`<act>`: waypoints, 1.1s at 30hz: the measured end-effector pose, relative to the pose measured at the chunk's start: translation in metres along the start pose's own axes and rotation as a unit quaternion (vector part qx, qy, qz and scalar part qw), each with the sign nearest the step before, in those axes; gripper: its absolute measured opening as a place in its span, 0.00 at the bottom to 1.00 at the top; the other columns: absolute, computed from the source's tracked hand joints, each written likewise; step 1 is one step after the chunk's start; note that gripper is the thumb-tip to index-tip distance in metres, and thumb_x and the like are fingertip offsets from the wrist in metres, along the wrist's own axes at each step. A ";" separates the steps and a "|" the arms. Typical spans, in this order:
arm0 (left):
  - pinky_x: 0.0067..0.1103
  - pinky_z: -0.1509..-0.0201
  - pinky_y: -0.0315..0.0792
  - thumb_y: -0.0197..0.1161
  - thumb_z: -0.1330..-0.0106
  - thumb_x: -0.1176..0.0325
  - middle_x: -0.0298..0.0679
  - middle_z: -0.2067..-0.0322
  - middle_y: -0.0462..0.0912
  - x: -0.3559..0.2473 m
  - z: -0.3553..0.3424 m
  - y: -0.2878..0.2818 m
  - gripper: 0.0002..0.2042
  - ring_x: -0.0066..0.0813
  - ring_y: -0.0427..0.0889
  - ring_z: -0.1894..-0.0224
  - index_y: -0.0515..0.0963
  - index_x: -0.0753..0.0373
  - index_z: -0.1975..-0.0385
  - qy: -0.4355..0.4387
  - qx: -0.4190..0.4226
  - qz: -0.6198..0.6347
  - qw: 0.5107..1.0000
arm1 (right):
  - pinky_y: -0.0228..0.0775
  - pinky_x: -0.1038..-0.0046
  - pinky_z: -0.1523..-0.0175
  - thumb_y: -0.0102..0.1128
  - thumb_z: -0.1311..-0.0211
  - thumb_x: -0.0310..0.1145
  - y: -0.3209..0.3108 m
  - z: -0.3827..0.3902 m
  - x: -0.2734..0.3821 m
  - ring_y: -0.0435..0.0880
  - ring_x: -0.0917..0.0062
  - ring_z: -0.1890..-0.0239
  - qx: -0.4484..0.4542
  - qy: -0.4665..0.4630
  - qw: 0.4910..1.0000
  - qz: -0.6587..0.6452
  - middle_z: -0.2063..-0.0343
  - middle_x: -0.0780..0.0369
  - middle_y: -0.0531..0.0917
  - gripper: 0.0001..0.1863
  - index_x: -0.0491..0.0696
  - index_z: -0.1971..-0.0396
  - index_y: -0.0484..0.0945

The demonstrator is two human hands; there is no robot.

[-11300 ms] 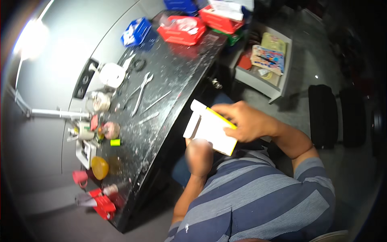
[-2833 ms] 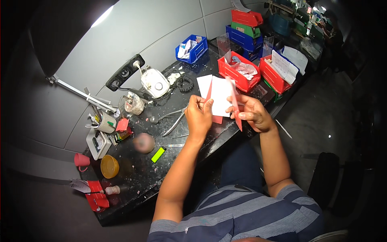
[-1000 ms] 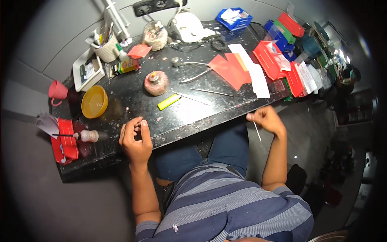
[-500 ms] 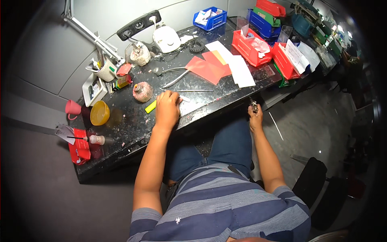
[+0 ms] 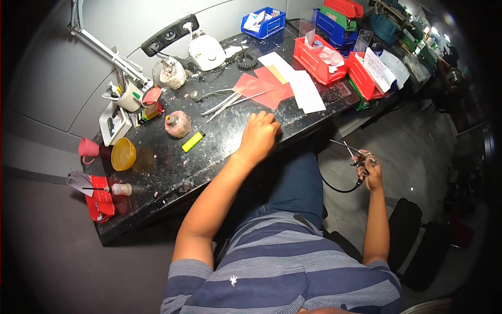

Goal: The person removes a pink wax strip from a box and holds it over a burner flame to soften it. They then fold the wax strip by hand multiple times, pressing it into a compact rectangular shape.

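My left hand (image 5: 260,135) rests knuckles-up on the dark speckled bench (image 5: 172,162), fingers curled, just below the red sheets (image 5: 262,89) and white paper (image 5: 299,86); I cannot see anything in it. My right hand (image 5: 371,171) hangs off the bench's right end over the floor. It grips a thin metal torch-like tool (image 5: 351,152) with a black hose (image 5: 340,187) looping below it. Long metal tweezers (image 5: 226,102) lie just beyond my left hand.
A yellow lighter (image 5: 192,141), a pink round lump (image 5: 179,123), a yellow bowl (image 5: 123,154), a pink cup (image 5: 88,148) and a cup of tools (image 5: 125,98) sit at the left. Red and blue bins (image 5: 319,58) line the back right. A black stool (image 5: 418,246) stands at the right.
The paper sheets held earlier now lie on the bench. My left hand moved right along the bench to the papers. My right hand dropped off the bench's end, holding the tool.
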State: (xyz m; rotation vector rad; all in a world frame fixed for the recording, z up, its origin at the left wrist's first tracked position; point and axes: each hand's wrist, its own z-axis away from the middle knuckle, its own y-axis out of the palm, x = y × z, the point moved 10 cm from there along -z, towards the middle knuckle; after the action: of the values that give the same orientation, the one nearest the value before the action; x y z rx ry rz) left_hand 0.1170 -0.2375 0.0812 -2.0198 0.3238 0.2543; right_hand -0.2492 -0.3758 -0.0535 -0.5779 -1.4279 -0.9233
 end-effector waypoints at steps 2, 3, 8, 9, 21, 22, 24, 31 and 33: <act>0.35 0.50 0.70 0.73 0.46 0.72 0.44 0.64 0.84 -0.007 -0.001 0.008 0.09 0.45 0.80 0.55 0.84 0.62 0.66 -0.018 0.012 -0.021 1.000 | 0.66 0.82 0.79 0.55 0.20 0.46 -0.002 0.009 0.026 0.77 0.80 0.79 0.010 -0.066 0.997 -0.028 0.58 0.52 0.87 0.23 0.44 0.38 0.73; 0.35 0.49 0.70 0.71 0.48 0.75 0.44 0.63 0.84 -0.011 -0.002 0.012 0.11 0.46 0.80 0.54 0.84 0.62 0.63 -0.024 0.027 0.015 0.999 | 0.65 0.82 0.79 0.54 0.20 0.47 0.001 0.010 0.040 0.77 0.79 0.79 0.020 -0.086 0.996 -0.026 0.58 0.51 0.87 0.24 0.43 0.39 0.73; 0.37 0.41 0.68 0.64 0.57 0.83 0.44 0.59 0.85 -0.104 0.029 -0.005 0.24 0.47 0.80 0.50 0.83 0.61 0.54 0.194 0.070 0.258 0.944 | 0.61 0.84 0.80 0.59 0.23 0.49 0.054 0.008 0.102 0.71 0.85 0.85 0.080 -0.085 0.992 -0.040 0.55 0.46 0.86 0.33 0.34 0.35 0.70; 0.38 0.39 0.68 0.64 0.57 0.82 0.43 0.60 0.86 -0.108 0.037 -0.011 0.23 0.46 0.80 0.51 0.84 0.61 0.55 0.191 0.067 0.259 0.944 | 0.59 0.85 0.80 0.61 0.24 0.47 0.077 0.004 0.110 0.69 0.86 0.85 0.121 -0.078 0.990 0.007 0.57 0.47 0.86 0.30 0.35 0.38 0.73; 0.35 0.49 0.69 0.66 0.41 0.74 0.41 0.63 0.85 0.082 0.153 -0.136 0.04 0.43 0.81 0.55 0.82 0.62 0.67 -0.193 -0.181 -0.035 0.964 | 0.61 0.79 0.71 0.75 0.35 0.33 0.256 -0.072 0.090 0.69 0.91 0.76 0.123 -0.047 0.942 0.309 0.81 0.72 0.78 0.14 0.44 0.76 0.80; 0.35 0.49 0.69 0.66 0.41 0.74 0.41 0.63 0.85 0.086 0.160 -0.143 0.04 0.43 0.81 0.55 0.82 0.62 0.67 -0.192 -0.192 -0.038 0.962 | 0.61 0.79 0.71 0.75 0.35 0.33 0.266 -0.077 0.092 0.69 0.91 0.76 0.138 -0.057 0.945 0.291 0.81 0.72 0.78 0.14 0.44 0.76 0.80; 0.34 0.48 0.68 0.68 0.40 0.72 0.40 0.63 0.85 0.096 0.172 -0.146 0.04 0.43 0.81 0.54 0.81 0.62 0.68 -0.220 -0.167 -0.023 0.961 | 0.61 0.78 0.71 0.75 0.36 0.34 0.276 -0.087 0.087 0.70 0.90 0.77 0.137 -0.033 0.935 0.326 0.81 0.72 0.78 0.14 0.45 0.77 0.81; 0.34 0.48 0.68 0.66 0.36 0.75 0.40 0.63 0.85 0.114 0.230 -0.179 0.02 0.44 0.81 0.56 0.79 0.63 0.67 -0.274 -0.189 -0.055 0.941 | 0.67 0.78 0.68 0.76 0.37 0.34 0.313 -0.100 0.076 0.77 0.87 0.75 0.183 0.006 0.930 0.318 0.80 0.69 0.83 0.13 0.43 0.76 0.84; 0.35 0.48 0.68 0.65 0.34 0.75 0.39 0.62 0.85 0.122 0.250 -0.186 0.02 0.43 0.81 0.55 0.79 0.63 0.67 -0.306 -0.187 -0.066 0.931 | 0.68 0.78 0.67 0.76 0.37 0.34 0.327 -0.099 0.077 0.77 0.87 0.75 0.211 0.002 0.926 0.313 0.79 0.68 0.84 0.13 0.43 0.75 0.84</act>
State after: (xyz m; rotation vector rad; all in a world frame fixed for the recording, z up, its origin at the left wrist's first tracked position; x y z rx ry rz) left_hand 0.2841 0.0521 0.0865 -2.1951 -0.2735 0.8899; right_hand 0.0663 -0.2904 0.0732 -0.6445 -1.2653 -0.1021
